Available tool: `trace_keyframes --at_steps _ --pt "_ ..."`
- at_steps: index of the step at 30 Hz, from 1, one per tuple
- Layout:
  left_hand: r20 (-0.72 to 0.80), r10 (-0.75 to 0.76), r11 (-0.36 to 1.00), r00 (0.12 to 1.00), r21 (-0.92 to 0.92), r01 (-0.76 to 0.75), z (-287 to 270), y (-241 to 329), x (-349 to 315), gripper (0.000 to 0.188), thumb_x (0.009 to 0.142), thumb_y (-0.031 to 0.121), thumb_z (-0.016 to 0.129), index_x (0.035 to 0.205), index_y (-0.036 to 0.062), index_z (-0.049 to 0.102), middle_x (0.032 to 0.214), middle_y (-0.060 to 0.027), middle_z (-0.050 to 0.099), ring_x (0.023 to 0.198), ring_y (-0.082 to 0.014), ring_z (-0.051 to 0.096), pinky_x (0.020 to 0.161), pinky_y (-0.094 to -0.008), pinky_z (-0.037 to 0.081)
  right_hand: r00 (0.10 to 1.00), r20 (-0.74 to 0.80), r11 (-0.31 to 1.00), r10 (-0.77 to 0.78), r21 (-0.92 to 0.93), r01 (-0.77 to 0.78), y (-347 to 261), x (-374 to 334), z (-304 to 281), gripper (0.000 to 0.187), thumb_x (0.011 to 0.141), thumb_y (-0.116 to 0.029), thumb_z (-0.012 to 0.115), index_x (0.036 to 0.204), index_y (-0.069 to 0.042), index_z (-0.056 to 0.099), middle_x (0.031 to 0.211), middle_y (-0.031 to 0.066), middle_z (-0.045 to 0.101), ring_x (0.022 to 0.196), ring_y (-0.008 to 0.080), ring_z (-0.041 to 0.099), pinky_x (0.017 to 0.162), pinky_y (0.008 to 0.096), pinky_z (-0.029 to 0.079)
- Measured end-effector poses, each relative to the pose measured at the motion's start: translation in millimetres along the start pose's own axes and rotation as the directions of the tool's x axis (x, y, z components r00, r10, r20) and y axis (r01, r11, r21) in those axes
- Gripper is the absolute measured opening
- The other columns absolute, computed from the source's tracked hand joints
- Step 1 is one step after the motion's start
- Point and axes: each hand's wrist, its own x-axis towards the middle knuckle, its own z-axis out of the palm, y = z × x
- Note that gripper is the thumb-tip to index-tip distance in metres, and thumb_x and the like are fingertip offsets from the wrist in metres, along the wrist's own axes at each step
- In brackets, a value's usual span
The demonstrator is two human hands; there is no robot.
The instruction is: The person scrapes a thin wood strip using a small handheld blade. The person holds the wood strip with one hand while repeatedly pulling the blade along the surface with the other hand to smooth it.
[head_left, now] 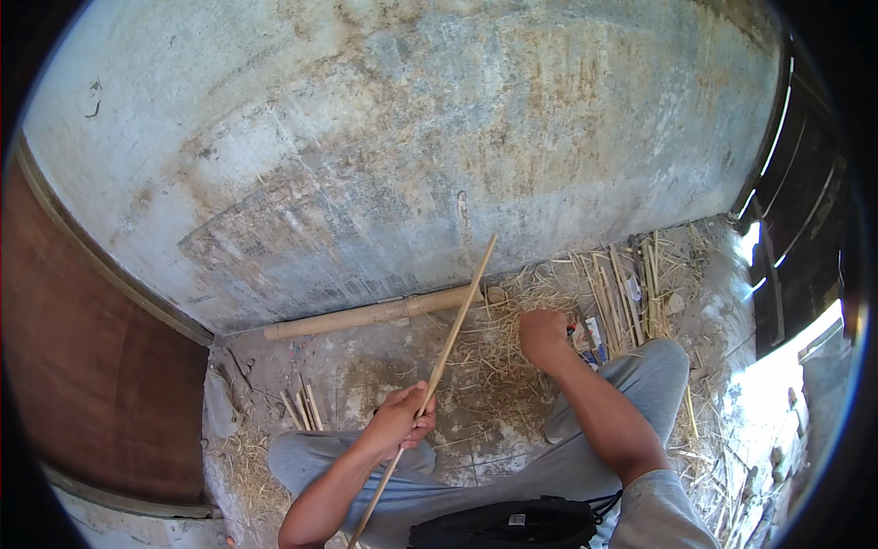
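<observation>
A long, thin bamboo strip (453, 343) slants up and away from my lap toward the wall. My left hand (402, 419) is closed around it about midway, with the fingers wrapped over it. To the right, above the shavings, my right hand (543, 337) is curled into a fist, its back toward me. A small red and dark piece (572, 329) shows at the fist's right side; whether it is held there I cannot tell. Pale curled shavings (498, 352) cover the floor between the hands and the wall.
A thick bamboo pole (366, 320) lies along the wall's foot. Several split strips (631, 293) lie at the right, beyond my knee, and a few short sticks (304, 407) at the left. A black pouch (508, 526) rests on my lap. A brown door panel (101, 357) stands left.
</observation>
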Motion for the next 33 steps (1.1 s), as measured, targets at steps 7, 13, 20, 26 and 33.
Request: trace_keyframes --at_steps 7,13,20,26,33 --pt "0.014 0.031 0.998 0.999 0.047 -0.032 2.6 2.5 -1.4 0.043 0.110 0.048 0.037 0.090 0.0120 0.049 0.064 0.0043 0.039 0.043 -0.0034 0.030 0.037 -0.0228 0.026 0.959 -0.284 0.963 -0.002 0.258 0.078 -1.0 -26.4 -27.4 0.019 0.090 -0.021 0.069 0.101 -0.005 0.073 0.090 0.0177 0.074 0.087 0.0351 0.074 0.077 0.0463 0.058" --pt "0.002 0.002 1.000 1.000 -0.015 -0.001 -0.9 5.9 -2.2 0.045 0.110 0.049 0.037 0.088 0.0118 0.048 0.063 0.0042 0.040 0.043 -0.0035 0.029 0.036 -0.0223 0.025 0.816 -0.578 0.674 0.001 0.603 0.426 -0.1 -70.2 -72.5 0.025 0.093 -0.024 0.071 0.105 -0.003 0.070 0.088 0.0203 0.072 0.078 0.0364 0.073 0.069 0.0454 0.058" --pt "-0.027 -0.018 1.000 0.999 0.012 0.018 5.6 7.8 3.9 0.044 0.110 0.047 0.038 0.085 0.0122 0.047 0.061 0.0043 0.039 0.043 -0.0046 0.031 0.038 -0.0232 0.026 0.754 -0.638 0.468 -0.157 0.624 0.626 -29.6 -91.6 -57.9 0.024 0.091 -0.025 0.074 0.100 -0.003 0.074 0.087 0.0148 0.073 0.070 0.0313 0.071 0.062 0.0390 0.057" --pt "-0.029 -0.029 1.000 0.999 -0.013 0.028 4.3 5.4 4.5 0.046 0.110 0.048 0.036 0.083 0.0126 0.046 0.060 0.0045 0.038 0.044 -0.0053 0.031 0.039 -0.0234 0.024 0.661 -0.713 0.519 -0.235 0.483 0.706 -44.1 -96.9 -45.7 0.022 0.089 -0.023 0.078 0.097 -0.004 0.074 0.077 0.0126 0.071 0.063 0.0261 0.070 0.055 0.0353 0.055" --pt "0.021 0.013 1.000 1.000 -0.008 -0.013 5.3 -1.5 3.1 0.046 0.110 0.048 0.033 0.081 0.0139 0.043 0.060 0.0055 0.035 0.045 -0.0047 0.028 0.039 -0.0232 0.022 0.647 -0.724 0.561 -0.237 0.442 0.700 -49.0 -100.0 -43.5 0.022 0.090 -0.032 0.075 0.093 -0.011 0.073 0.076 0.0061 0.070 0.058 0.0274 0.069 0.048 0.0399 0.054"
